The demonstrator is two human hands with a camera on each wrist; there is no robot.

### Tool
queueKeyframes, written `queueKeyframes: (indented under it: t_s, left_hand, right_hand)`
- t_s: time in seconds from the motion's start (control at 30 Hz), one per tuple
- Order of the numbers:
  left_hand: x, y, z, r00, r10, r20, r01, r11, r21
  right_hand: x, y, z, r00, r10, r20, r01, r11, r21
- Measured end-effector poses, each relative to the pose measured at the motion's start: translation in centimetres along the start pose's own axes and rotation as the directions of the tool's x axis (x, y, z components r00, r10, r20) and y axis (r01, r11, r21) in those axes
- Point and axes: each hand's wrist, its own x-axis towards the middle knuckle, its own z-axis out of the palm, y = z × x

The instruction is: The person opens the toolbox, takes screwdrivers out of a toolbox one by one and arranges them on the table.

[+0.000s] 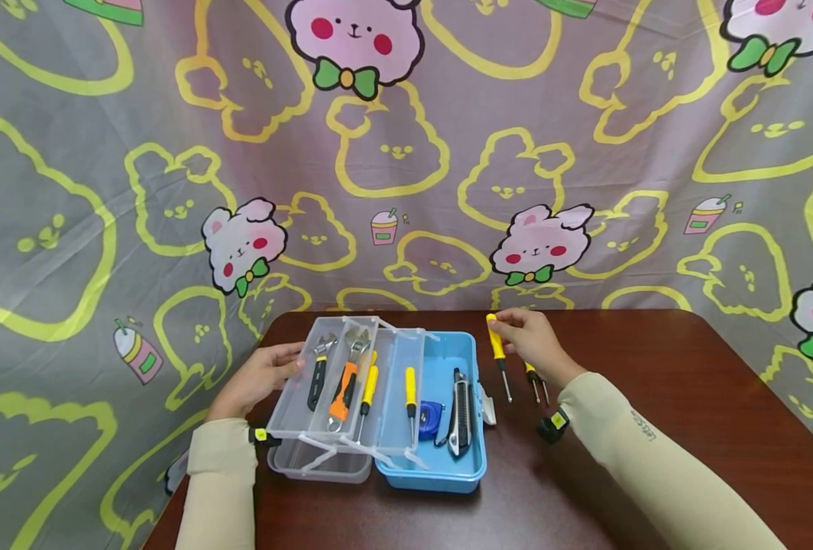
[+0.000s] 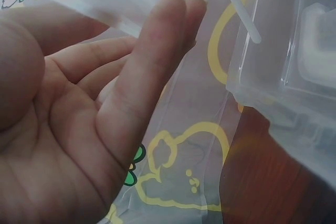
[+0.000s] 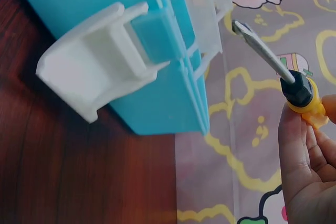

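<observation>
My right hand (image 1: pixel 526 336) pinches a screwdriver (image 1: pixel 496 340) by its yellow handle, to the right of the blue toolbox (image 1: pixel 434 483). Its shaft points down in the head view; the right wrist view shows the black collar and metal tip (image 3: pixel 252 38). With fingers fairly straight, my left hand (image 1: pixel 258 378) touches the outer left edge of the raised clear tray (image 1: pixel 286 416). That tray holds a black-handled adjustable wrench (image 1: pixel 318 378), an orange-handled one (image 1: pixel 343 393) and yellow-handled screwdrivers (image 1: pixel 370 386). Another yellow screwdriver (image 1: pixel 410 389) lies in the neighbouring tray section.
Inside the blue box are a blue tape measure (image 1: pixel 430 420) and a utility knife (image 1: pixel 460 416). A white latch (image 1: pixel 487 406) hangs off its right side. More screwdrivers (image 1: pixel 536 382) lie on the brown table (image 1: pixel 626 382) beneath my right hand. Patterned cloth (image 1: pixel 448 153) encloses the table.
</observation>
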Motion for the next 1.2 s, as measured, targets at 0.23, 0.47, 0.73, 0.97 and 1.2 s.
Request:
queueKeyframes:
  t_s: [0.23,0.47,0.73,0.97,1.2]
  left_hand:
    - [0.1,-0.1,0.0,1.0,0.003,0.0,-0.003,1.0,-0.003]
    - [0.1,-0.2,-0.1,1.0,0.005,0.005,-0.005,1.0,-0.015]
    - [0.2,-0.2,0.0,1.0,0.008,0.004,-0.008,1.0,-0.005]
    - [0.2,-0.2,0.0,1.0,0.008,0.002,-0.008,1.0,-0.011]
    - [0.1,-0.2,0.0,1.0,0.011,0.002,-0.011,1.0,-0.023]
  right_hand:
    - [0.0,0.9,-1.1,1.0,0.007,-0.016,-0.007,1.0,-0.021]
    - [0.4,1.7,-1.9,1.0,0.016,-0.023,-0.017,1.0,-0.004]
    - [0.6,2.2,-3.0,1.0,0.007,-0.03,-0.007,1.0,-0.016]
    - [1.2,3.1,-3.9,0.997,0.018,-0.075,-0.019,1.0,-0.016]
    - [1.6,4.1,-4.5,0.995,0.032,-0.099,-0.036,0.999,-0.033]
